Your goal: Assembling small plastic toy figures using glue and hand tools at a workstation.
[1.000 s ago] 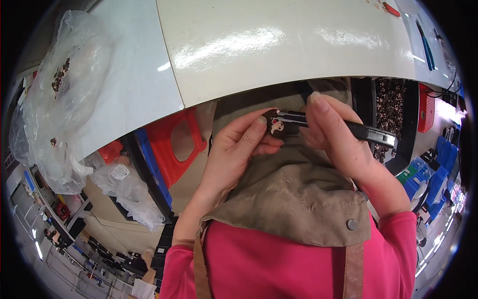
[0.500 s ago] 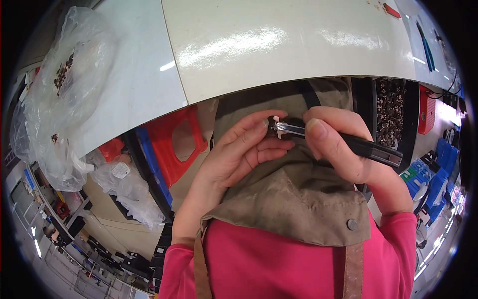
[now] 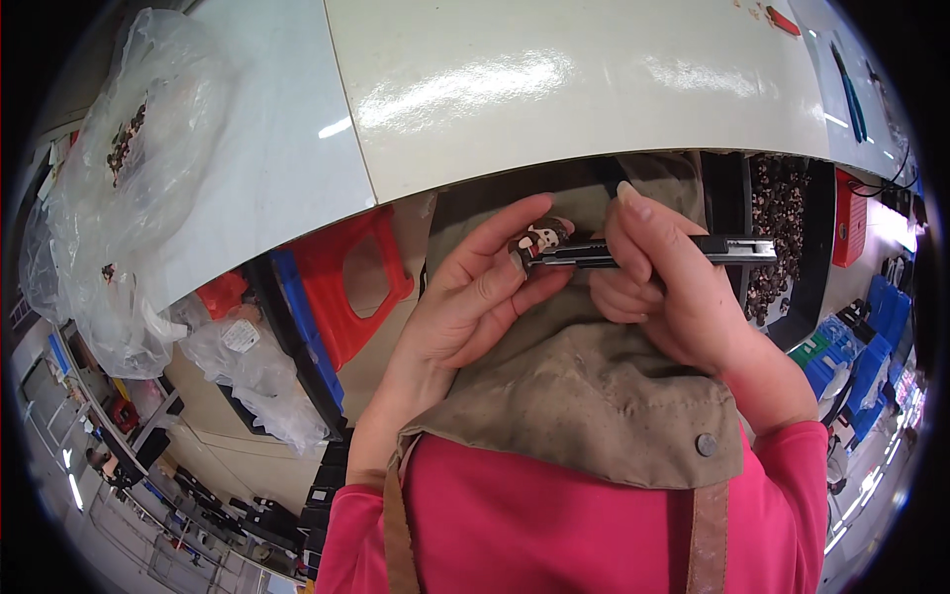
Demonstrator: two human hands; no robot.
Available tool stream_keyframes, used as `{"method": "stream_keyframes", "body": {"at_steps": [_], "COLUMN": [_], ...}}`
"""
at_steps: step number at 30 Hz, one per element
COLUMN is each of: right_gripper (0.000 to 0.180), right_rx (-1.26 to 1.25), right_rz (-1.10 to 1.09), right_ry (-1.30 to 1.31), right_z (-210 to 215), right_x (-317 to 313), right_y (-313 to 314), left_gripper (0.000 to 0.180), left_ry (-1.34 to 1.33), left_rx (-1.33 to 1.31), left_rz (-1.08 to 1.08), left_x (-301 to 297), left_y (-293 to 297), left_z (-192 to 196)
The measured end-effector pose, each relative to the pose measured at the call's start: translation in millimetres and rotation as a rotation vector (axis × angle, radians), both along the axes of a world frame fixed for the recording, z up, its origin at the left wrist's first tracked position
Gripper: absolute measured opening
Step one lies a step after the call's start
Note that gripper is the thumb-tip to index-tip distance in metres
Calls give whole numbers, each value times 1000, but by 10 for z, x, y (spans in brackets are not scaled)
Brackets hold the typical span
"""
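Note:
Between thumb and fingers, my left hand [image 3: 460, 302] pinches a small painted figurine [image 3: 544, 236], dark brown with a pale face showing. My right hand [image 3: 678, 282] is wrapped round a black utility knife [image 3: 742, 249], its thumb raised off the handle. The knife lies about level, its front end against the lower side of the figurine by my left fingertips. How far the blade is out I cannot make out. Both hands are over the olive apron [image 3: 584, 376] on my lap, below the table edge.
The white table [image 3: 554, 109] spans the front. On its left lies a clear plastic bag [image 3: 188, 119] with small dark pieces. A black bin [image 3: 816, 247] full of small brown pieces stands right. A red stool [image 3: 391, 282] is at left, blue-handled pliers [image 3: 849, 94] far right.
The figurine has turned in my left hand, so its face shows. My right thumb has lifted from the knife, which has swung from slanting to nearly level.

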State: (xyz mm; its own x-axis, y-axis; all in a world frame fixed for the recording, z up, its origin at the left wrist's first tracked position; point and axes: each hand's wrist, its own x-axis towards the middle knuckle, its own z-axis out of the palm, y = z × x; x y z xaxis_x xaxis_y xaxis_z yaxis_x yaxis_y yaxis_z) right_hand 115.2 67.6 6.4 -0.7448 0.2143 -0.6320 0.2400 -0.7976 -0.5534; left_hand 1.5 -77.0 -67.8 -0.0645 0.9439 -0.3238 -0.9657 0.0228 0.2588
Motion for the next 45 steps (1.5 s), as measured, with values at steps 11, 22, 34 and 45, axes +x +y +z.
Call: {"method": "stream_keyframes", "body": {"at_steps": [11, 22, 34, 45], "right_gripper": [44, 44, 35, 33], "right_rx": [613, 920, 1066, 1183], "right_rz": [287, 389, 386, 471], "right_ry": [-93, 259, 326, 410], "right_z": [233, 111, 71, 54], "right_x": [64, -8, -66, -77], "right_y": [104, 121, 88, 107], "left_gripper": [63, 39, 38, 40], "left_ry": [70, 18, 33, 24], "left_rx": [-43, 190, 163, 140], "left_rz": [7, 30, 29, 1], "left_x": [-5, 38, 40, 42], "left_y": [-41, -76, -88, -91], "left_z": [2, -110, -71, -75]}}
